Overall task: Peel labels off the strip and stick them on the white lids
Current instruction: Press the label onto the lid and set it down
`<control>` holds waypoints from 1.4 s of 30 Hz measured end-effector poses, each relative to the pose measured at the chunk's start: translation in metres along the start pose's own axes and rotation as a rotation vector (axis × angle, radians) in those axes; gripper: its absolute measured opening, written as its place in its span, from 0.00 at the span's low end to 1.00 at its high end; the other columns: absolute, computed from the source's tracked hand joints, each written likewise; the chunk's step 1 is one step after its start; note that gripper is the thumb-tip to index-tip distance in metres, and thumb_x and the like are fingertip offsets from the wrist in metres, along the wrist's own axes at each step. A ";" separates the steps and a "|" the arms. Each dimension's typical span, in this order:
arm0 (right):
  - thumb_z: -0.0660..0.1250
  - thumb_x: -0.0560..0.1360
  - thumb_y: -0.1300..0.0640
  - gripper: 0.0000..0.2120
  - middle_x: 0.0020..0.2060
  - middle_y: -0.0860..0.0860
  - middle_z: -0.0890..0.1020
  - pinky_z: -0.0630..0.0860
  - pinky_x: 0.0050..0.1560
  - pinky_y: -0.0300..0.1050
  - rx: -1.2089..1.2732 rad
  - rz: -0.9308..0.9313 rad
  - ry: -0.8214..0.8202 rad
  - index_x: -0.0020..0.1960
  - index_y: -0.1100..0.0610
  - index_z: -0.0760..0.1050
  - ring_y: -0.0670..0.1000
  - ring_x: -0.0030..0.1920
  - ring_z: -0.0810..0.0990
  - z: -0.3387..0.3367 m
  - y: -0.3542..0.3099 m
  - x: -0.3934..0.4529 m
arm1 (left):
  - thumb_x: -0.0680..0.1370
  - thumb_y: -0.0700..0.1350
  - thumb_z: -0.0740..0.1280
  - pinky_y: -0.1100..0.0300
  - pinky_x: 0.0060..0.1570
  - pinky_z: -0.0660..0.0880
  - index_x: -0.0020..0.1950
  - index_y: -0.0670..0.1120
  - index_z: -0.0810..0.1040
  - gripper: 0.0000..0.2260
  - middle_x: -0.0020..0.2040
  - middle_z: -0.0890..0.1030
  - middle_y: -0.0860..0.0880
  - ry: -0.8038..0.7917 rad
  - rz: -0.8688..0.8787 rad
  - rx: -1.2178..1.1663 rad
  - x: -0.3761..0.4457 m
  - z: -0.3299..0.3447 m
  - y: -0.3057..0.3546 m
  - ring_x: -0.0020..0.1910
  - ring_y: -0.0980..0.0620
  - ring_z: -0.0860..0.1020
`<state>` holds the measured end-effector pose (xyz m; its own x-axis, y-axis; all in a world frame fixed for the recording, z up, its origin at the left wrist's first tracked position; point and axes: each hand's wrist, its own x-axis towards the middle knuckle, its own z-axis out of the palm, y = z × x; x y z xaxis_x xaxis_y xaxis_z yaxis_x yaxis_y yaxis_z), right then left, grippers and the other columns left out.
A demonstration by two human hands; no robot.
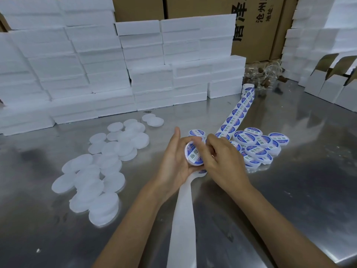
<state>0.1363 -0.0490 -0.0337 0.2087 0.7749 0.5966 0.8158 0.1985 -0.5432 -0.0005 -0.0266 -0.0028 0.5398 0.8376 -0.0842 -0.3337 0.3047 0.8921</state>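
At the centre of the steel table point(289, 190), both hands meet over one white lid point(193, 154), which is tilted on edge with its labelled blue-and-white face turned toward the camera. The left hand point(173, 161) cradles it from the 9 o'clock side, palm cupped beneath, fingers curled round the far rim and the thumb standing straight up at 12 o'clock, clear of the lid. The right hand point(222, 157) comes in from 3 o'clock, knuckles up, its fingers point(201, 147) bent and pressing down on the label's face; the fingertips are blurred, so whether they pinch anything cannot be told. The label strip point(234, 115) runs from the hands toward 1 o'clock, round labels in a row along it, up to a roll point(247, 89) standing near the foam blocks. Its bare white backing point(183, 219) trails from under the hands toward 6 o'clock, between the forearms. Just beside the right hand, at 3 o'clock, lies a heap of labelled lids point(257, 147), overlapping one another. Well apart at 9 o'clock, a scatter of plain white discs point(104, 171) spreads across the table. Stacked white foam blocks point(116, 74) fill the 11 to 12 o'clock side, with brown cartons point(212, 8) behind them.
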 end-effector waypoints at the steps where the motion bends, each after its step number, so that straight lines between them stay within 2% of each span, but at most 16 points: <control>1: 0.57 0.76 0.33 0.24 0.28 0.46 0.68 0.64 0.32 0.46 -0.056 -0.014 0.020 0.34 0.51 0.60 0.48 0.33 0.67 -0.001 -0.002 0.000 | 0.78 0.64 0.52 0.49 0.56 0.79 0.56 0.43 0.79 0.28 0.59 0.83 0.40 -0.002 -0.005 0.001 0.000 0.001 0.001 0.56 0.44 0.83; 5: 0.58 0.78 0.36 0.22 0.30 0.46 0.71 0.68 0.33 0.48 -0.078 -0.011 0.022 0.36 0.53 0.64 0.49 0.35 0.69 0.002 -0.003 -0.001 | 0.75 0.64 0.55 0.51 0.55 0.80 0.53 0.44 0.82 0.28 0.56 0.84 0.41 -0.031 0.005 0.031 -0.003 0.004 0.004 0.55 0.46 0.83; 9: 0.56 0.82 0.47 0.14 0.31 0.45 0.71 0.65 0.36 0.46 0.072 0.014 0.012 0.38 0.45 0.61 0.49 0.37 0.69 0.002 0.001 0.000 | 0.83 0.58 0.51 0.45 0.61 0.76 0.69 0.36 0.73 0.29 0.63 0.81 0.38 0.030 0.012 0.092 -0.002 0.007 0.003 0.61 0.43 0.80; 11: 0.55 0.82 0.45 0.14 0.32 0.45 0.71 0.66 0.37 0.47 0.110 0.001 -0.032 0.38 0.45 0.60 0.48 0.38 0.70 0.000 0.004 -0.001 | 0.84 0.57 0.51 0.47 0.56 0.78 0.70 0.34 0.71 0.29 0.62 0.80 0.36 0.078 0.033 0.073 -0.003 0.009 0.004 0.58 0.42 0.80; 15: 0.62 0.73 0.32 0.22 0.35 0.45 0.72 0.70 0.35 0.44 0.057 -0.058 -0.069 0.40 0.49 0.62 0.46 0.40 0.71 -0.004 0.000 -0.005 | 0.83 0.58 0.53 0.51 0.50 0.81 0.63 0.39 0.75 0.25 0.52 0.82 0.39 0.105 0.074 -0.013 -0.004 0.003 0.009 0.47 0.42 0.83; 18: 0.64 0.75 0.37 0.18 0.35 0.45 0.72 0.72 0.35 0.46 0.062 -0.093 -0.087 0.41 0.50 0.63 0.47 0.40 0.71 -0.003 -0.002 -0.006 | 0.84 0.57 0.53 0.50 0.49 0.81 0.59 0.39 0.76 0.23 0.51 0.82 0.39 0.110 0.080 0.011 -0.005 0.001 0.009 0.47 0.42 0.82; 22: 0.60 0.81 0.50 0.09 0.36 0.46 0.75 0.74 0.38 0.54 0.146 -0.123 -0.106 0.44 0.52 0.66 0.48 0.40 0.73 -0.005 0.003 -0.005 | 0.85 0.51 0.52 0.56 0.36 0.80 0.53 0.39 0.78 0.20 0.45 0.83 0.41 0.093 0.063 0.015 -0.005 0.001 0.008 0.40 0.47 0.83; 24: 0.58 0.82 0.49 0.10 0.37 0.48 0.76 0.74 0.38 0.56 0.149 -0.117 -0.116 0.44 0.52 0.66 0.49 0.40 0.74 -0.005 0.002 -0.006 | 0.85 0.49 0.52 0.58 0.34 0.80 0.52 0.40 0.78 0.19 0.42 0.83 0.43 0.102 0.064 0.053 -0.004 0.003 0.007 0.37 0.49 0.83; 26: 0.58 0.79 0.39 0.15 0.37 0.46 0.76 0.74 0.38 0.52 0.096 -0.095 -0.112 0.44 0.50 0.65 0.47 0.40 0.74 -0.006 -0.001 -0.006 | 0.85 0.44 0.53 0.59 0.33 0.79 0.52 0.39 0.77 0.15 0.41 0.83 0.42 0.153 0.083 0.119 -0.003 0.005 0.007 0.35 0.49 0.83; 29: 0.62 0.68 0.29 0.24 0.40 0.42 0.76 0.73 0.39 0.47 0.019 -0.107 -0.090 0.48 0.49 0.67 0.46 0.43 0.74 -0.006 -0.007 -0.007 | 0.85 0.41 0.54 0.55 0.41 0.83 0.58 0.40 0.75 0.11 0.50 0.83 0.38 0.247 0.137 0.317 -0.003 0.004 0.002 0.39 0.45 0.84; 31: 0.65 0.67 0.32 0.26 0.43 0.40 0.74 0.74 0.42 0.46 0.020 -0.142 -0.054 0.53 0.50 0.70 0.45 0.45 0.74 -0.006 -0.009 -0.008 | 0.86 0.42 0.55 0.48 0.52 0.82 0.61 0.42 0.76 0.11 0.55 0.83 0.38 0.283 0.162 0.432 -0.003 0.002 -0.001 0.48 0.42 0.84; 33: 0.66 0.68 0.34 0.26 0.45 0.39 0.72 0.72 0.44 0.41 0.040 -0.143 -0.030 0.57 0.52 0.72 0.44 0.48 0.73 -0.005 -0.008 -0.008 | 0.86 0.42 0.57 0.49 0.53 0.82 0.62 0.42 0.76 0.11 0.56 0.83 0.38 0.276 0.158 0.415 -0.003 0.001 0.000 0.47 0.42 0.85; 35: 0.68 0.69 0.38 0.25 0.48 0.40 0.73 0.71 0.47 0.38 0.093 -0.099 0.005 0.59 0.51 0.73 0.42 0.49 0.72 -0.004 -0.004 -0.007 | 0.85 0.41 0.59 0.56 0.47 0.83 0.63 0.43 0.76 0.10 0.54 0.84 0.39 0.258 0.147 0.367 -0.003 0.001 0.001 0.44 0.44 0.86; 37: 0.73 0.68 0.41 0.24 0.50 0.43 0.76 0.72 0.51 0.42 0.106 0.010 0.084 0.59 0.53 0.74 0.45 0.51 0.73 -0.007 0.006 -0.003 | 0.84 0.42 0.60 0.59 0.43 0.82 0.61 0.47 0.76 0.09 0.51 0.86 0.41 0.302 0.172 0.371 -0.001 0.000 0.001 0.44 0.45 0.85; 40: 0.74 0.68 0.45 0.23 0.54 0.53 0.78 0.69 0.58 0.54 -0.119 0.265 0.252 0.58 0.56 0.76 0.56 0.58 0.73 -0.022 0.034 0.007 | 0.83 0.39 0.58 0.58 0.43 0.80 0.59 0.50 0.75 0.10 0.46 0.86 0.45 0.436 0.235 0.408 0.002 -0.008 0.002 0.40 0.48 0.83; 42: 0.72 0.69 0.47 0.22 0.58 0.56 0.76 0.65 0.59 0.56 -0.290 0.471 0.281 0.59 0.57 0.77 0.60 0.62 0.69 -0.035 0.053 0.010 | 0.82 0.38 0.58 0.57 0.43 0.79 0.59 0.49 0.76 0.11 0.44 0.86 0.47 0.507 0.241 0.440 0.003 -0.016 0.002 0.38 0.50 0.82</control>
<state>0.2008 -0.0519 -0.0359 0.6840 0.5443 0.4857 0.7065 -0.3285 -0.6268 -0.0118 -0.0157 -0.0087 0.0289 0.9989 0.0373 0.0024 -0.0374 0.9993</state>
